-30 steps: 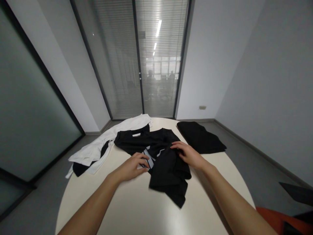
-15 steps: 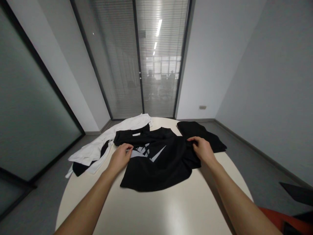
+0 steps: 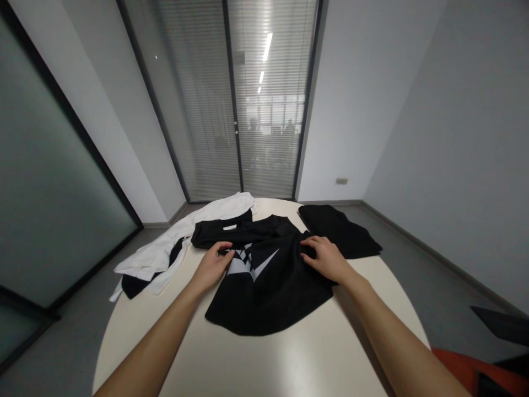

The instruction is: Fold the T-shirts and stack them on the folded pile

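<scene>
A black T-shirt with a white graphic (image 3: 268, 278) lies spread on the round cream table (image 3: 264, 358). My left hand (image 3: 212, 264) pinches the shirt's left side near the white print. On the shirt's right side, my right hand (image 3: 326, 258) has its fingers curled into the bunched fabric. Both forearms reach in from the near edge.
A white garment (image 3: 182, 240) with dark cloth under it hangs over the table's far left edge. A folded black pile (image 3: 339, 231) sits at the far right. Another black garment (image 3: 223, 231) lies behind the shirt. An orange seat (image 3: 475, 369) shows at the lower right.
The crumpled shirt was pulled open and flat as my hands moved apart. Since then my right hand has moved back inward along the fabric, and the left has shifted slightly right.
</scene>
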Action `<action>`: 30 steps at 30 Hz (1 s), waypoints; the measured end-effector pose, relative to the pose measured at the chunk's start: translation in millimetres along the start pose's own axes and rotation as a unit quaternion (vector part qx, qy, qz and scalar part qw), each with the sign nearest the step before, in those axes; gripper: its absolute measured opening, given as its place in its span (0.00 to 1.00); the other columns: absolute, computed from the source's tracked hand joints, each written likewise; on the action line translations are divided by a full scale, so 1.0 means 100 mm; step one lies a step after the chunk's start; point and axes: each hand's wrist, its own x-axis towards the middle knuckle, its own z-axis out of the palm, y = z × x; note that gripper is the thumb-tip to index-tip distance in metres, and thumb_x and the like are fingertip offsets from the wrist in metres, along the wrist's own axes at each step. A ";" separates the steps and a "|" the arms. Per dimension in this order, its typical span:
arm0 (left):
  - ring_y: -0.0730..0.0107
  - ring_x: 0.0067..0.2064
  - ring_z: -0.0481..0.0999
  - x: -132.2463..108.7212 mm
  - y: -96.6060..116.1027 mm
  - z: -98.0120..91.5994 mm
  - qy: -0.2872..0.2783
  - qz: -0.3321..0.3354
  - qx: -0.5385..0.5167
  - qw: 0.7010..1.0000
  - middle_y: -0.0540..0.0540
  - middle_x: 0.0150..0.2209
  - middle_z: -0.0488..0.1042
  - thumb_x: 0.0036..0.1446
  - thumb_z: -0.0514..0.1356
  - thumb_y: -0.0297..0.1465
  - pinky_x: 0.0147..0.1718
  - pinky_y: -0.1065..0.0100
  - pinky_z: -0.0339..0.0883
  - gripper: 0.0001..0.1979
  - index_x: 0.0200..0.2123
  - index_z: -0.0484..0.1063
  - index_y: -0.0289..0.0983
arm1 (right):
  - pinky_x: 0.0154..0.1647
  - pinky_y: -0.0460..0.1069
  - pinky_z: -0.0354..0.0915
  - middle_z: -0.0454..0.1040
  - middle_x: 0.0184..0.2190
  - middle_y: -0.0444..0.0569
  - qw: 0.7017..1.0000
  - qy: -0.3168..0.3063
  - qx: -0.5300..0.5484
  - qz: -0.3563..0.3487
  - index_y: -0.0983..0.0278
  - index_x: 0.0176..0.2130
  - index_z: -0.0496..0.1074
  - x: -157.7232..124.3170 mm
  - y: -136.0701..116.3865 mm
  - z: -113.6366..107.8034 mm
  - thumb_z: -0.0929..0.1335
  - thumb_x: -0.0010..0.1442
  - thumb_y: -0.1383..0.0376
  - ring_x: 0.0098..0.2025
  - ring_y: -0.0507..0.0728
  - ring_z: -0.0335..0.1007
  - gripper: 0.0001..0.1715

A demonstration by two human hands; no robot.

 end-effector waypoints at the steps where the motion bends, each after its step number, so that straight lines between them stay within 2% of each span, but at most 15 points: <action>1: 0.64 0.32 0.78 0.00 -0.01 0.02 -0.005 -0.011 -0.029 0.999 0.42 0.38 0.79 0.52 0.64 0.49 0.31 0.66 0.68 0.30 0.52 0.69 0.36 | 0.55 0.58 0.63 0.73 0.56 0.55 1.000 -0.016 -0.002 -0.004 0.62 0.54 0.74 0.00 0.02 0.02 0.70 0.60 0.58 0.57 0.66 0.65 0.23; 4: 0.66 0.31 0.77 -0.03 0.03 0.09 0.005 -0.025 -0.070 0.997 0.45 0.33 0.78 0.50 0.66 0.49 0.30 0.67 0.67 0.32 0.52 0.69 0.35 | 0.56 0.57 0.63 0.72 0.57 0.56 0.999 -0.040 -0.005 -0.013 0.63 0.55 0.73 -0.01 0.08 0.07 0.71 0.59 0.59 0.58 0.66 0.64 0.25; 8: 0.64 0.37 0.77 -0.05 0.11 0.11 0.056 0.024 -0.054 0.997 0.43 0.38 0.78 0.48 0.67 0.48 0.38 0.65 0.68 0.26 0.44 0.74 0.35 | 0.53 0.53 0.64 0.75 0.51 0.53 0.999 -0.042 -0.022 -0.011 0.61 0.49 0.76 0.00 0.06 0.02 0.70 0.60 0.62 0.53 0.63 0.69 0.16; 10: 0.63 0.38 0.77 -0.03 0.13 0.09 0.087 0.037 -0.035 0.995 0.44 0.35 0.78 0.49 0.65 0.48 0.40 0.64 0.67 0.22 0.38 0.75 0.35 | 0.49 0.51 0.65 0.77 0.47 0.52 0.998 -0.057 -0.037 0.001 0.61 0.45 0.78 -0.01 0.01 -0.04 0.69 0.61 0.62 0.51 0.62 0.71 0.12; 12: 0.64 0.35 0.75 0.00 0.12 0.04 0.116 0.044 -0.015 0.992 0.46 0.30 0.76 0.51 0.64 0.47 0.37 0.65 0.67 0.20 0.35 0.75 0.35 | 0.44 0.50 0.66 0.78 0.43 0.52 0.995 -0.077 -0.056 0.024 0.60 0.42 0.78 -0.03 -0.06 -0.11 0.69 0.61 0.61 0.47 0.62 0.74 0.11; 16: 0.66 0.31 0.73 0.07 0.05 -0.08 0.171 0.067 0.022 0.983 0.49 0.28 0.74 0.44 0.67 0.40 0.35 0.65 0.67 0.17 0.35 0.74 0.37 | 0.38 0.51 0.65 0.80 0.37 0.54 0.985 -0.123 -0.112 0.052 0.62 0.37 0.80 -0.08 -0.19 -0.24 0.66 0.62 0.58 0.39 0.62 0.77 0.14; 20: 0.60 0.41 0.77 0.12 -0.01 -0.17 0.168 0.083 0.032 0.982 0.46 0.36 0.79 0.42 0.65 0.34 0.46 0.61 0.69 0.13 0.34 0.75 0.37 | 0.37 0.52 0.65 0.80 0.33 0.57 0.977 -0.130 -0.155 0.064 0.64 0.31 0.78 -0.10 -0.31 -0.31 0.63 0.63 0.58 0.36 0.64 0.78 0.19; 22: 0.58 0.44 0.78 0.13 -0.04 -0.19 0.148 0.081 0.045 0.985 0.45 0.38 0.80 0.43 0.63 0.32 0.50 0.58 0.68 0.13 0.35 0.75 0.38 | 0.37 0.52 0.65 0.80 0.34 0.56 0.984 -0.099 -0.136 0.060 0.63 0.32 0.78 -0.09 -0.35 -0.32 0.63 0.64 0.58 0.36 0.63 0.77 0.18; 24: 0.58 0.45 0.78 0.14 -0.08 -0.21 0.128 0.077 0.066 0.987 0.45 0.39 0.80 0.42 0.62 0.30 0.52 0.57 0.67 0.14 0.36 0.76 0.38 | 0.42 0.52 0.66 0.79 0.39 0.54 0.995 -0.041 -0.089 0.027 0.62 0.38 0.77 -0.09 -0.38 -0.30 0.64 0.65 0.57 0.41 0.62 0.76 0.16; 26: 0.57 0.46 0.77 0.14 -0.11 -0.21 0.113 0.078 0.087 0.987 0.45 0.40 0.80 0.41 0.62 0.30 0.54 0.57 0.66 0.15 0.37 0.76 0.38 | 0.50 0.54 0.65 0.77 0.47 0.54 0.998 -0.010 -0.030 -0.048 0.61 0.47 0.75 -0.08 -0.39 -0.27 0.66 0.64 0.55 0.50 0.62 0.73 0.17; 28: 0.57 0.47 0.77 0.14 -0.12 -0.21 0.100 0.083 0.105 0.986 0.45 0.42 0.79 0.42 0.61 0.31 0.54 0.57 0.66 0.16 0.39 0.75 0.38 | 0.58 0.56 0.62 0.74 0.54 0.54 0.992 -0.034 0.016 -0.123 0.60 0.54 0.73 -0.08 -0.38 -0.22 0.69 0.62 0.53 0.57 0.63 0.69 0.24; 30: 0.57 0.49 0.76 0.13 -0.11 -0.22 0.094 0.084 0.128 0.984 0.44 0.44 0.79 0.43 0.61 0.31 0.53 0.58 0.66 0.18 0.41 0.74 0.37 | 0.60 0.57 0.60 0.73 0.56 0.53 0.983 -0.079 0.037 -0.159 0.59 0.57 0.72 -0.08 -0.37 -0.18 0.70 0.61 0.51 0.58 0.64 0.68 0.28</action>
